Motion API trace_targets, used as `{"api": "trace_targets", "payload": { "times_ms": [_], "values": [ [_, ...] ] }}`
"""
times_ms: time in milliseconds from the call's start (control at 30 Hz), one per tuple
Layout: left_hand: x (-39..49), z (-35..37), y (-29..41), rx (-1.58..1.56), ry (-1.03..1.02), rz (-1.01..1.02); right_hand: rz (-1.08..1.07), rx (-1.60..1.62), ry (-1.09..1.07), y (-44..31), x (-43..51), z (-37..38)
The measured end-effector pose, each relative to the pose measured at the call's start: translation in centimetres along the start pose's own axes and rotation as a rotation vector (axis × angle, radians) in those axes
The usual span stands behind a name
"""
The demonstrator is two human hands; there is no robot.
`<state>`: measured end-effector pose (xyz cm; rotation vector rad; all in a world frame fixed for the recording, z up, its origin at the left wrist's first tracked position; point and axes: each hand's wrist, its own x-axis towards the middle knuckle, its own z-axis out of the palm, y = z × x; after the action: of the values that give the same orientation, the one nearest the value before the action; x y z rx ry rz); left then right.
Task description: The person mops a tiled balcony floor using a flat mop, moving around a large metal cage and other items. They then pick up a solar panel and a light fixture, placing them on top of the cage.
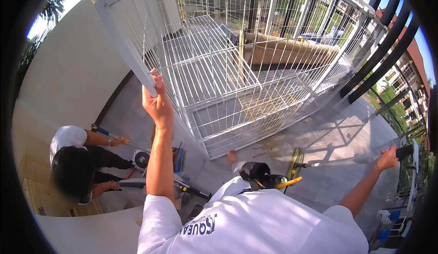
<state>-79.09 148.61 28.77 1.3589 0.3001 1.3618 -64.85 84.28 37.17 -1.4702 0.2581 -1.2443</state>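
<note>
My left hand (158, 100) is closed around the lower end of a white metal post (128, 52) at the near corner of a tall white wire pet cage (219, 134). Out to the right, my right hand (387, 158) grips a grey pole (338, 162) near its black end. That pole runs to a narrow green-yellow floor-tool head (296, 163) beside my body. Within the cage are a white wire shelf (205, 62) and a tan woven panel (291, 52) in a wooden frame. At my waist hangs a black pouch (255, 172) with a yellow-orange handled tool (289, 182).
On the left, a co-worker (72, 165) bends over, one hand on a blue-handled pole (113, 132); a round brush (140, 159) is near it. A beige wall (68, 66) borders the floor (321, 185). Dark railings (376, 66) stand right; brown stains (273, 146) mark the tiles.
</note>
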Motion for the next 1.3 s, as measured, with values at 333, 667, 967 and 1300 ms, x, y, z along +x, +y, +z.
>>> {"api": "trace_targets", "payload": {
  "times_ms": [333, 667, 967, 1300],
  "values": [
    [1.0, -0.5, 0.4, 0.084, 0.009, 0.069, 0.111, 0.142, -0.568, 1.1, -6.9, 3.1],
    [1.8, 0.3, 2.0, 0.110, -0.008, 0.093, 0.284, 0.028, -0.922, 7.5, -12.4, 12.7],
    [1.8, -0.9, 2.2, 0.228, -0.118, 0.069, 0.016, -0.263, -0.907, 14.0, -5.8, 24.1],
    [2.5, -2.0, 2.4, 0.244, -0.311, 0.012, 0.034, -0.085, -0.946, 18.8, -8.8, 28.1]
  ]
}}
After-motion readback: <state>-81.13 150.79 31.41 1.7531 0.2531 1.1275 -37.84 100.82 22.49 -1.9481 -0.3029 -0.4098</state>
